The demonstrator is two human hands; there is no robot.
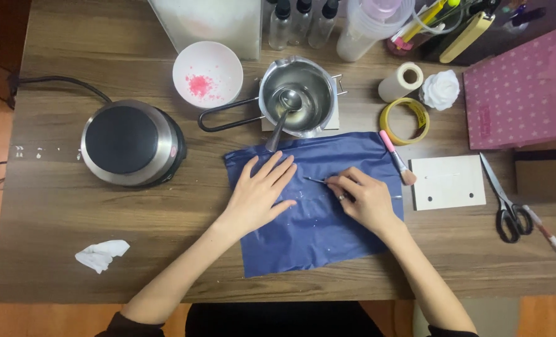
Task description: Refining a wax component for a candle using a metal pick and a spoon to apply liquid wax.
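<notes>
A blue plastic sheet (318, 240) lies flat on the wooden table (53, 206) in front of me. My left hand (262, 190) rests palm down on its left part, fingers spread. My right hand (362, 196) pinches a thin metal tool (314, 180) whose tip points left onto the sheet, close to my left fingertips. Small white specks dot the sheet between my hands. A ring shows on one right finger.
A round electric hotplate (131, 142) sits left. Behind the sheet stand a steel pouring pot with a spoon (293, 100) and a white bowl with pink bits (207, 75). A pink brush (396, 156), tape rolls (404, 120), white card (447, 181) and scissors (506, 203) lie right.
</notes>
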